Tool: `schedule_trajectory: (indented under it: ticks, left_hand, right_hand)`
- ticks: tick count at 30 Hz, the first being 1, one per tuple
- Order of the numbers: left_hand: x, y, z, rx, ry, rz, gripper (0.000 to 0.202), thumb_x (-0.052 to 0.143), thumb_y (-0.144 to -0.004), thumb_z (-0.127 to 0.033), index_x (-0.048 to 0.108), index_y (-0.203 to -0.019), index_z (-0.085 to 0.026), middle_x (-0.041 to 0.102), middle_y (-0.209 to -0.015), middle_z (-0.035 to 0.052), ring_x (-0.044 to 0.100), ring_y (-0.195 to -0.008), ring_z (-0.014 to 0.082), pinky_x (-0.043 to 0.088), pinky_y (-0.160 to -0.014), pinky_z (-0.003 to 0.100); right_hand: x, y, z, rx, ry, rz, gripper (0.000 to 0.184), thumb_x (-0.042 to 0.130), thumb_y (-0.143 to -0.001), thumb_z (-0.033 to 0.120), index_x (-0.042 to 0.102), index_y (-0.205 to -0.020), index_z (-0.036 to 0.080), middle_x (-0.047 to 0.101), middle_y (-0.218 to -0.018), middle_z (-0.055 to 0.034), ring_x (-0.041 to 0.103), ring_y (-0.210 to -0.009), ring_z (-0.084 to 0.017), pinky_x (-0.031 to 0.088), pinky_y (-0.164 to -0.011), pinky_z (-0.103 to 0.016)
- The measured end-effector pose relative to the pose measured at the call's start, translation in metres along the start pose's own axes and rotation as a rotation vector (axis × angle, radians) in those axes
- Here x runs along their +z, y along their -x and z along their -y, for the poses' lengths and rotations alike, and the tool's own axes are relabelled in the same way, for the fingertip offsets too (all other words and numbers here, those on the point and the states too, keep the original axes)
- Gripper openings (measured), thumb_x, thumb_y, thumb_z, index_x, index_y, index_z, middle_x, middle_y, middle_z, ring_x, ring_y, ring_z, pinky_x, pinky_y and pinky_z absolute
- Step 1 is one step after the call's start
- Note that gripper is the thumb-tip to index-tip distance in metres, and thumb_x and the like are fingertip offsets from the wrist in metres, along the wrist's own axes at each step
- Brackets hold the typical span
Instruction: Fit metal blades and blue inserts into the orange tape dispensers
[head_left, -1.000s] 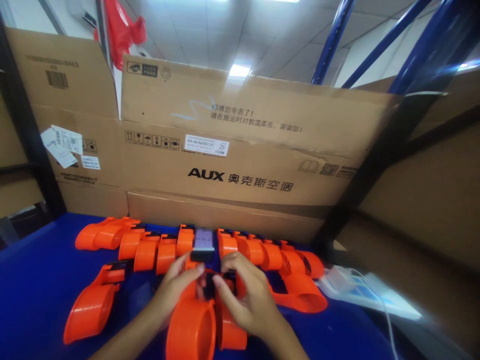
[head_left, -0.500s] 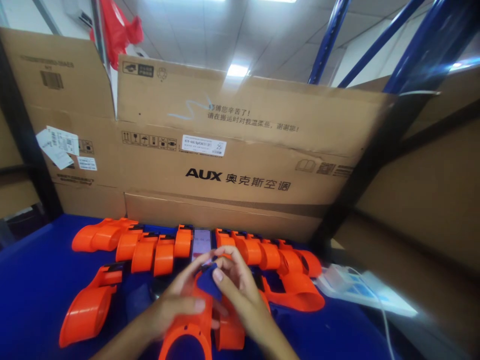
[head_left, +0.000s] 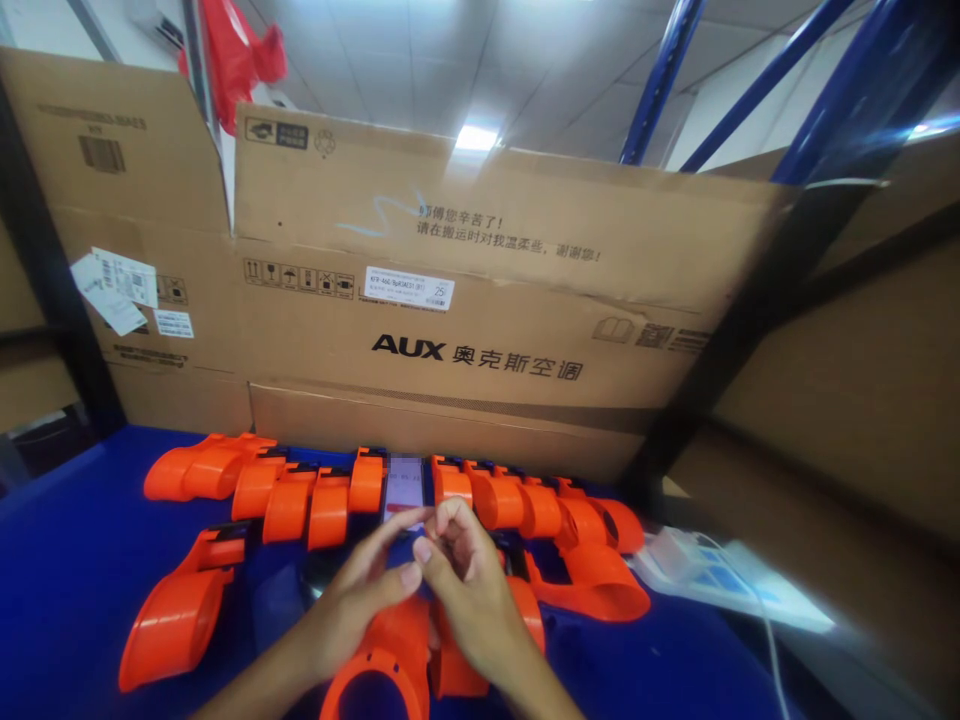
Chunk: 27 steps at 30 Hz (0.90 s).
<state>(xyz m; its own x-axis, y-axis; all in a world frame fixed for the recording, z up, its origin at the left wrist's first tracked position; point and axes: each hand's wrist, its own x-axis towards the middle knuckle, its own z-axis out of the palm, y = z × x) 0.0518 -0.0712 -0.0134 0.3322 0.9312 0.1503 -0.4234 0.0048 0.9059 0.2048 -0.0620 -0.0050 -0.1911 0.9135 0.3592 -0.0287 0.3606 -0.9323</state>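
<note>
Both my hands meet over an orange plastic tape dispenser (head_left: 379, 655) at the bottom middle. My left hand (head_left: 356, 600) wraps round its upper part, thumb pressed on top. My right hand (head_left: 465, 585) has its fingers curled and pinched against the left thumb at the dispenser's top end; what the fingertips pinch is hidden. A second orange dispenser (head_left: 457, 665) lies under my right wrist. A phone (head_left: 405, 490) with a lit screen stands just beyond my fingers.
A row of orange dispensers (head_left: 300, 495) lies left of the phone and another row (head_left: 540, 510) right of it on the blue table (head_left: 60, 570). One dispenser (head_left: 176, 615) lies apart at the left. Large cardboard boxes (head_left: 465, 330) wall the back. White packets (head_left: 720, 580) lie at the right.
The dispenser has tipped up towards me, its round opening now at the bottom edge. A dark blue piece seen between my fingers half a second ago no longer shows. My fingertips have closed together.
</note>
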Motion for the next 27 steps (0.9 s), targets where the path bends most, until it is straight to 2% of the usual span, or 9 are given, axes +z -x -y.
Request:
schedule_trajectory:
  ticks: [3,6,8,11,14,17,19,24,27]
  left_hand:
    - [-0.005,-0.003,0.001,0.039,-0.038,0.026,0.044,0.072,-0.086,-0.034,0.066,-0.128,-0.026,0.066,-0.134,0.008,0.053,-0.132,0.031,0.038,-0.113,0.042]
    - [-0.017,-0.01,0.009,0.081,-0.04,-0.029,0.044,0.07,-0.086,-0.041,0.067,-0.127,-0.025,0.068,-0.13,0.0085,0.058,-0.125,0.031,0.04,-0.11,0.043]
    - [-0.024,-0.016,0.015,0.083,-0.036,-0.09,0.045,0.073,-0.082,-0.044,0.069,-0.123,-0.023,0.068,-0.129,0.0093,0.057,-0.125,0.0325,0.042,-0.109,0.042]
    - [-0.027,-0.02,0.018,0.072,-0.017,-0.131,0.046,0.078,-0.077,-0.041,0.071,-0.119,-0.022,0.07,-0.125,0.01,0.059,-0.124,0.0335,0.046,-0.104,0.041]
    - [-0.025,-0.021,0.009,0.027,0.128,-0.147,0.047,0.076,-0.08,-0.042,0.069,-0.121,-0.02,0.076,-0.107,0.0099,0.07,-0.101,0.0287,0.054,-0.089,0.036]
    - [-0.034,-0.023,-0.01,-0.109,0.405,-0.179,0.058,0.066,-0.084,-0.055,0.063,-0.129,-0.017,0.076,-0.084,0.0083,0.069,-0.061,0.0197,0.054,-0.058,0.028]
    - [-0.045,-0.024,-0.024,-0.082,0.547,-0.242,0.063,0.063,-0.085,-0.058,0.061,-0.131,-0.015,0.076,-0.081,0.0081,0.064,-0.051,0.0151,0.049,-0.048,0.023]
    - [-0.057,-0.026,-0.045,-0.033,0.582,-0.389,0.06,0.066,-0.085,-0.051,0.059,-0.134,-0.017,0.079,-0.093,0.0097,0.07,-0.061,0.0175,0.054,-0.053,0.025]
    - [-0.047,-0.026,-0.046,-0.043,0.569,-0.441,0.059,0.069,-0.085,-0.048,0.059,-0.132,-0.015,0.079,-0.085,0.008,0.069,-0.056,0.017,0.054,-0.051,0.025]
  right_hand:
    - [-0.003,0.001,0.001,0.009,0.026,0.015,0.026,0.062,-0.093,0.045,0.048,-0.106,0.027,0.054,-0.082,0.0022,0.056,-0.067,-0.015,0.05,-0.051,-0.024]
    - [-0.006,0.0,0.002,-0.027,0.057,0.018,0.033,0.059,-0.096,0.044,0.049,-0.122,0.025,0.062,-0.089,-0.0024,0.062,-0.08,-0.019,0.056,-0.065,-0.03]
    - [-0.006,0.0,0.002,-0.041,0.071,0.015,0.034,0.057,-0.097,0.043,0.049,-0.125,0.025,0.065,-0.094,-0.0047,0.064,-0.087,-0.02,0.057,-0.075,-0.034]
    - [-0.003,0.0,0.001,-0.038,0.121,0.005,0.036,0.059,-0.096,0.04,0.048,-0.128,0.026,0.066,-0.097,-0.0045,0.065,-0.087,-0.021,0.057,-0.078,-0.037]
    - [-0.002,0.003,0.005,-0.127,0.263,-0.105,0.028,0.058,-0.097,0.033,0.053,-0.123,0.026,0.066,-0.101,-0.006,0.064,-0.092,-0.022,0.055,-0.082,-0.038]
    - [-0.006,0.009,0.014,-0.369,0.465,-0.206,0.008,0.056,-0.095,0.023,0.06,-0.102,0.024,0.065,-0.094,-0.0073,0.063,-0.088,-0.024,0.052,-0.078,-0.04]
    - [-0.008,0.014,0.021,-0.531,0.56,-0.109,0.009,0.055,-0.092,0.016,0.06,-0.092,0.024,0.063,-0.082,-0.006,0.06,-0.075,-0.023,0.05,-0.068,-0.039]
    - [0.016,0.029,0.019,-0.704,0.889,0.491,0.013,0.056,-0.091,0.016,0.065,-0.087,0.025,0.062,-0.062,-0.0004,0.053,-0.055,-0.018,0.039,-0.05,-0.032]
    - [0.042,0.042,-0.005,-0.778,0.988,0.554,0.01,0.058,-0.095,0.02,0.068,-0.095,0.022,0.063,-0.059,0.0002,0.056,-0.052,-0.019,0.033,-0.043,-0.03]
